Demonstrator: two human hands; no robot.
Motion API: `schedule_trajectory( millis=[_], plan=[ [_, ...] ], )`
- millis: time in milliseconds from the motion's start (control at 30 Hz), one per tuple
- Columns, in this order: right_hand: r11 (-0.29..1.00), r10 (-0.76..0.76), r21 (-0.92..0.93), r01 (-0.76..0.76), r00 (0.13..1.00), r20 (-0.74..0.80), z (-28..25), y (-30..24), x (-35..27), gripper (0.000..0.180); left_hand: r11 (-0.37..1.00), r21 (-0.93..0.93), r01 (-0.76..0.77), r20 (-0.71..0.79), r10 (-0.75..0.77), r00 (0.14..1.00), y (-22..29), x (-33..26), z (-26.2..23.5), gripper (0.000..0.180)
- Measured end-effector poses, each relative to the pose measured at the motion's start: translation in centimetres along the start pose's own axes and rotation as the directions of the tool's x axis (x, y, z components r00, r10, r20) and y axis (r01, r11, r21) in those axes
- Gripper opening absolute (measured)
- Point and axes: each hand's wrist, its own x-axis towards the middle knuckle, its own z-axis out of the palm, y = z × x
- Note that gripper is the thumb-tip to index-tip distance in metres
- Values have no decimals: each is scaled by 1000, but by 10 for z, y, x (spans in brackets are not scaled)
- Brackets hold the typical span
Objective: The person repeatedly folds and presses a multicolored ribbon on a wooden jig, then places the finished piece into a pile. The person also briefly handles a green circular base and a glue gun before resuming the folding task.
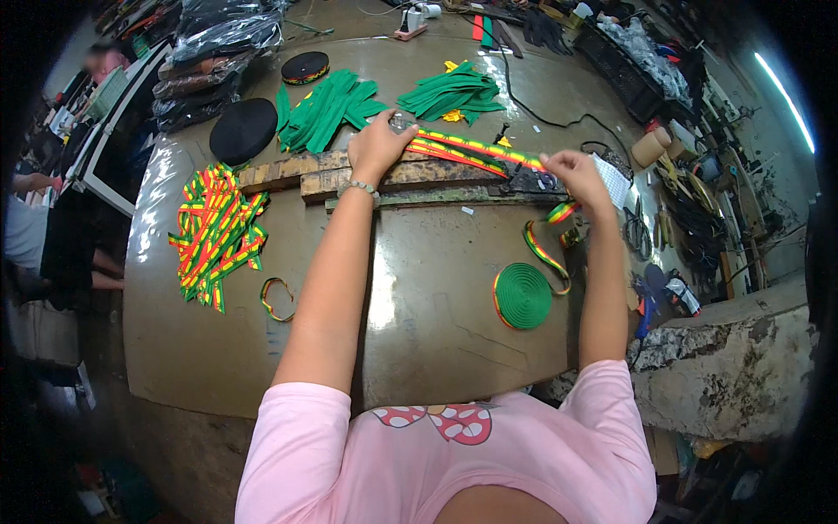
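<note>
A striped red, yellow and green ribbon (471, 142) runs stretched between my two hands above some worn wooden bars (428, 175). My left hand (380, 147) is closed at the ribbon's left end, near the bars' far side. At the other end my right hand (574, 177) pinches the ribbon by a dark metal fitting (526, 178) on the bars. From there the ribbon drops in loose loops to a flat coil (523, 296), green on its upper face. Left of my left forearm lies a heap of cut striped strips (218, 231). One curled strip (278, 299) sits apart from it.
Two piles of green strips (327, 109) (449, 92) lie beyond the bars. Black round rolls (243, 131) stand left of them. A black cable (541, 113) crosses the far table. Scissors (637, 231) lie at right. Another person (35, 218) is at far left.
</note>
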Motion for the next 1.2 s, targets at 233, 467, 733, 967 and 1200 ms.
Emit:
schedule_trajectory(
  millis=[233, 467, 733, 967, 1200],
  plan=[
    [864, 269, 379, -332, 940, 210, 37, 61, -4, 22, 1000, 8, -28, -42, 29, 999, 4, -4, -4, 66],
    [994, -94, -74, 81, 977, -190, 13, -9, -9, 28, 992, -111, -56, 21, 58, 998, -3, -1, -4, 67],
    [965, -256, 53, 255, 967, 15, 144, -49, 75, 23, 966, -249, -65, 143, 103, 984, -20, 10, 1, 68],
    [964, -204, -173, 200, 979, -5, 155, -45, 83, 25, 1000, 24, 10, 34, -11, 999, 3, -1, -2, 71],
    [905, -218, -382, 188, 975, -35, 41, -61, 33, 32, 999, 46, -2, -2, 2, 1000, 5, -1, -3, 71]
  ],
)
